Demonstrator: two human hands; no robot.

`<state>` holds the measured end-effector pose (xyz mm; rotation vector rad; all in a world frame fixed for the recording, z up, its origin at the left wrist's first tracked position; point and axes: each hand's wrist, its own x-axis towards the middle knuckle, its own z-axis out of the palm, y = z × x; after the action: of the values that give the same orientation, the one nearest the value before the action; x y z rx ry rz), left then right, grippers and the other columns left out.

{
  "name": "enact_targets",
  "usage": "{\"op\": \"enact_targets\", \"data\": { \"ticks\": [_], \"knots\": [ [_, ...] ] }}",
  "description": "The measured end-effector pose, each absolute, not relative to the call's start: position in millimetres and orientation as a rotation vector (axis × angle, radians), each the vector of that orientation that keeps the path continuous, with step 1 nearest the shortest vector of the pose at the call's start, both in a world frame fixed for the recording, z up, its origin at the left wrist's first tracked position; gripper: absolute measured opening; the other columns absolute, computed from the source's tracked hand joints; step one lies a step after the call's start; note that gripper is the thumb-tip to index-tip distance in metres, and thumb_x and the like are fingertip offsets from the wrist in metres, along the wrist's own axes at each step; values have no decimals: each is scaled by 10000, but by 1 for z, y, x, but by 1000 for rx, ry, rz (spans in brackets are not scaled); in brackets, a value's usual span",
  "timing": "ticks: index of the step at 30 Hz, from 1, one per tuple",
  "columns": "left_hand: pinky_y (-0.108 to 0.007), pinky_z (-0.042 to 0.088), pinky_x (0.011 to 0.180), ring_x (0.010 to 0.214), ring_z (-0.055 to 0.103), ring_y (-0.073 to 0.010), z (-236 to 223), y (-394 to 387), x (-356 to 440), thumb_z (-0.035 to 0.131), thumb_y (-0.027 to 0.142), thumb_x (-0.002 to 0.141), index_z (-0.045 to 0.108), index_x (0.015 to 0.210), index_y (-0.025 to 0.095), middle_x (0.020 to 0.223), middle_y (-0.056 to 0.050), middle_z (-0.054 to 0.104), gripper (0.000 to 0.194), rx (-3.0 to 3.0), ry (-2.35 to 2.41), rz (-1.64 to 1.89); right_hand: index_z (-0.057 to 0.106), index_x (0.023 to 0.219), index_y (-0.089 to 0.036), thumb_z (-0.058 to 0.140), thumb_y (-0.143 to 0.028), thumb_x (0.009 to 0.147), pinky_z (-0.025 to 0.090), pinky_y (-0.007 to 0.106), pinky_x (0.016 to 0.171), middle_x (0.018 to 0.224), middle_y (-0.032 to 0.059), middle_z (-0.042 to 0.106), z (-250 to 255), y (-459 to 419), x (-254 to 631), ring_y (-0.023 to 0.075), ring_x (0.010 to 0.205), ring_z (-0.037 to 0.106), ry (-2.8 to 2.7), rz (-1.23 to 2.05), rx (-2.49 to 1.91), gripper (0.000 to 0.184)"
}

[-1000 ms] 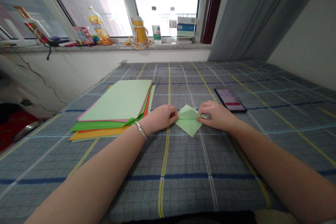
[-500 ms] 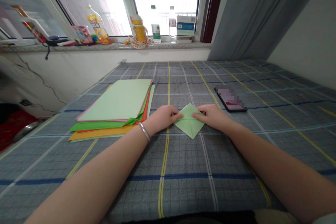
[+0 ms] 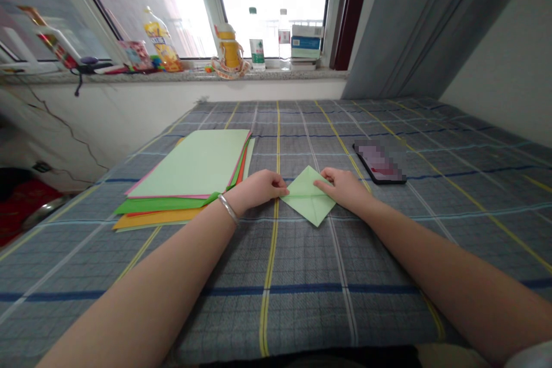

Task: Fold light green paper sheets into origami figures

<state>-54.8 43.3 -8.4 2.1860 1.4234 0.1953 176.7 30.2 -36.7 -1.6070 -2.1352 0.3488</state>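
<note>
A small diamond of folded light green paper (image 3: pixel 309 198) lies on the plaid cloth, with crease lines across its middle. My left hand (image 3: pixel 264 188), a silver bangle at its wrist, pinches thumb and fingers together at the paper's left corner. On the opposite side my right hand (image 3: pixel 345 187) grips the paper's upper right edge, thumb on top and the fingers partly hidden behind. To the left of my hands is a stack of coloured paper sheets (image 3: pixel 194 164), pale green on top with pink, green, red and orange edges showing below.
A black-edged phone (image 3: pixel 379 162) lies to the right on the plaid cloth (image 3: pixel 310 322). Behind, the windowsill (image 3: pixel 185 75) carries a yellow drink bottle (image 3: pixel 161 43), a yellow water bottle (image 3: pixel 230 52), a clear bottle (image 3: pixel 283 37) and boxes (image 3: pixel 305 46). A grey curtain hangs at right.
My left hand has slid left, from over the paper to its left corner, and more of the paper shows. The right thumb has shifted slightly left and up.
</note>
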Motion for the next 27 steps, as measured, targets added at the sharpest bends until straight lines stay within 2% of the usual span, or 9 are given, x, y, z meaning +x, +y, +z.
{"op": "enact_targets", "data": {
  "ticks": [11, 18, 27],
  "knots": [
    [-241, 363, 570, 646, 561, -147, -5, 38, -55, 579, 268, 760, 630, 722, 182, 718, -10, 652, 107, 2357, 1424, 69, 592, 790, -215, 502, -403, 862, 287, 261, 531, 724, 31, 655, -35, 26, 176, 163, 635, 540, -2198, 250, -1642, 221],
    [-259, 385, 593, 671, 590, -173, -6, 36, -52, 516, 389, 832, 652, 761, 176, 770, -53, 676, 263, 2412, 1528, 40, 587, 829, -215, 472, -413, 882, 291, 279, 544, 787, 50, 679, -35, 24, 173, 188, 688, 579, -2238, 176, -1693, 235],
    [-293, 467, 658, 757, 657, -218, -9, 28, -39, 436, 325, 891, 665, 798, 122, 837, -136, 694, 319, 2553, 1672, -112, 580, 901, -193, 469, -352, 901, 361, 297, 622, 907, 93, 700, -33, 23, 167, 225, 816, 627, -2229, 171, -1772, 194]
  ]
}}
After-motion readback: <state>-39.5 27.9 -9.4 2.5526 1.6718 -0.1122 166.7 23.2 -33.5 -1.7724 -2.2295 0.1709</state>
